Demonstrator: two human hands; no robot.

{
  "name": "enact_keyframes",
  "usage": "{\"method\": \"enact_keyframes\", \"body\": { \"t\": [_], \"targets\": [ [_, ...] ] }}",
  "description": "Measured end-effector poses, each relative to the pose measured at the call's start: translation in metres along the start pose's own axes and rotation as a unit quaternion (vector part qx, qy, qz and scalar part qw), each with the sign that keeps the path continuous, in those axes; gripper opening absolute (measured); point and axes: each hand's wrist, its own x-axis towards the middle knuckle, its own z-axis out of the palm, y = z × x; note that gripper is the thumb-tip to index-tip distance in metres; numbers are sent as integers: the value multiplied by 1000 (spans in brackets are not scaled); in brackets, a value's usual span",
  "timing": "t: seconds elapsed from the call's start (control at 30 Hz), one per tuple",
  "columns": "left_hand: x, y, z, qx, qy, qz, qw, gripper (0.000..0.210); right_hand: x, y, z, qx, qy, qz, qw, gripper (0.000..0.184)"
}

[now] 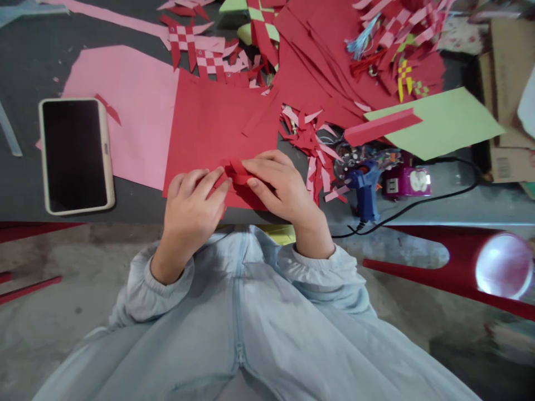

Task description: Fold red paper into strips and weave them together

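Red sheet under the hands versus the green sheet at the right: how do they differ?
The red sheet lies at the table's near edge under both hands; the green sheet lies farther right, untouched. The left hand and right hand pinch folded red strips on the red sheet; the green sheet carries one folded red strip. Both lie flat.

Left hand [190, 203] palm down, fingers curled, fingertips pinching at red paper strip [237, 171]. Right hand [280, 184] just right of strip, fingers bent over it, thumb underneath. Both forearms angled inward, sleeves at wrists.
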Motion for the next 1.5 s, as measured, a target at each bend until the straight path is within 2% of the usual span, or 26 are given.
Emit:
{"method": "enact_keyframes", "body": {
  "t": [0.4,0.67,0.87,0.97,1.13,1.27,1.3,1.4,1.5],
  "targets": [
    [2,1,-6,62,-30,28,997,31,2,6,-1,37,5,-38,999,54],
    [8,5,-13,37,-81,-21,996,50,0,9,4,60,62,-9,996,51],
    [11,8,-18,35,-96,-39,994,53,0,11,4,112,75,-6,991,60],
    [15,8,-21,43,-103,-41,993,55,1,11,2,141,62,-16,988,63],
    [21,9,-25,53,-122,-38,990,60,2,9,-1,177,57,-36,982,52],
    [22,11,-25,57,-131,-50,988,60,3,11,2,178,56,-17,982,33],
    [22,12,-25,55,-130,-54,989,59,3,12,4,173,63,-10,983,34],
    [21,14,-24,49,-128,-72,988,54,3,17,8,147,120,1,982,53],
    [21,16,-26,50,-140,-78,986,47,1,17,8,92,164,5,982,52]
  ]
}}
